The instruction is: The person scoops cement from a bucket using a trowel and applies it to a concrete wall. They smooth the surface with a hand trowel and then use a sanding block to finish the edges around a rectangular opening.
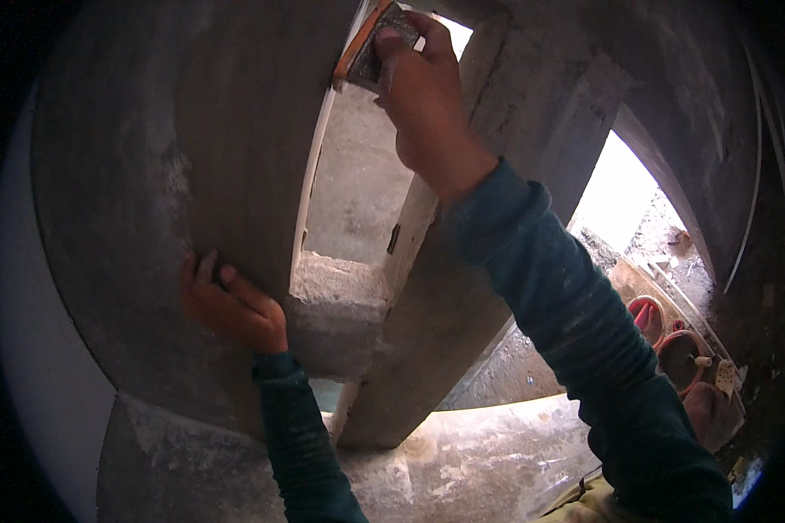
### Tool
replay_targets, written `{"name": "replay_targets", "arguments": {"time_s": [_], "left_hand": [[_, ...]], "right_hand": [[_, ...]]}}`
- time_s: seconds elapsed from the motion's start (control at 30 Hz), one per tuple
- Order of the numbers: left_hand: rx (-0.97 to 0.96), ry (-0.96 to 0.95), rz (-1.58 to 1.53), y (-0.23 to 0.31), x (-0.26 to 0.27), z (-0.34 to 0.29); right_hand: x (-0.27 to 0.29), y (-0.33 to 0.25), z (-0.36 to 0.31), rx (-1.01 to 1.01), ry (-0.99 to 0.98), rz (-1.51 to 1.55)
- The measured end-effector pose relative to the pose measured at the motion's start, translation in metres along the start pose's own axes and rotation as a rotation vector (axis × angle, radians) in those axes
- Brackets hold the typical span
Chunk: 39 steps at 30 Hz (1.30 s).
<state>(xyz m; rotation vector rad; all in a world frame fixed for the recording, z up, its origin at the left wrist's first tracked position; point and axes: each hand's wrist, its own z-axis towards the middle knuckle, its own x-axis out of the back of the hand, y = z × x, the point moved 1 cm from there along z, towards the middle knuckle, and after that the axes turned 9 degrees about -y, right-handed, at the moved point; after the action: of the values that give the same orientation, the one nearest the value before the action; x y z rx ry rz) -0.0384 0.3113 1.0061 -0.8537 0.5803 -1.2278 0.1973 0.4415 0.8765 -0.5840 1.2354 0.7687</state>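
High up, my right hand [423,91] grips a flat grey block with an orange edge [364,44]. Its orange side lies against the edge of a narrow opening in the grey cement wall [244,157]. The thumb and fingers are closed round the block's grey part. Lower on the left, my left hand [235,305] rests on the wall surface with its fingers bent and apart. A small dark patch shows between its thumb and fingers; whether that is shadow or an object I cannot tell.
Right of the narrow opening runs a sloping cement post [462,322]. Beyond it is a bright, larger opening [619,187]. At the lower right stand round containers [682,362], one with red-handled contents. A pale ledge [497,444] crosses below.
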Motion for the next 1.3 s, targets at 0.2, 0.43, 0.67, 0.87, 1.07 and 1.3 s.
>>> {"name": "replay_targets", "arguments": {"time_s": [0.2, 0.43, 0.67, 0.87, 1.07, 1.3], "left_hand": [[-0.003, -0.009, 0.023, 0.0, 0.0, 0.0], [0.024, -0.016, -0.028, 0.002, -0.001, -0.005], [-0.01, -0.018, 0.009, -0.002, 0.001, -0.008], [-0.019, -0.002, 0.007, 0.0, 0.002, -0.007], [-0.019, -0.009, 0.023, 0.001, 0.002, -0.005], [0.005, -0.012, 0.054, 0.001, 0.003, -0.006]], "right_hand": [[0.001, 0.006, 0.009, -0.017, -0.156, -0.191], [-0.004, 0.034, -0.069, -0.629, -0.324, -0.062], [0.009, 0.001, -0.015, -0.188, -0.093, -0.058], [0.011, -0.007, 0.01, -0.058, -0.141, 0.006], [0.01, -0.002, 0.026, 0.006, -0.149, -0.079], [-0.005, 0.017, -0.058, -0.481, -0.316, -0.042]]}}
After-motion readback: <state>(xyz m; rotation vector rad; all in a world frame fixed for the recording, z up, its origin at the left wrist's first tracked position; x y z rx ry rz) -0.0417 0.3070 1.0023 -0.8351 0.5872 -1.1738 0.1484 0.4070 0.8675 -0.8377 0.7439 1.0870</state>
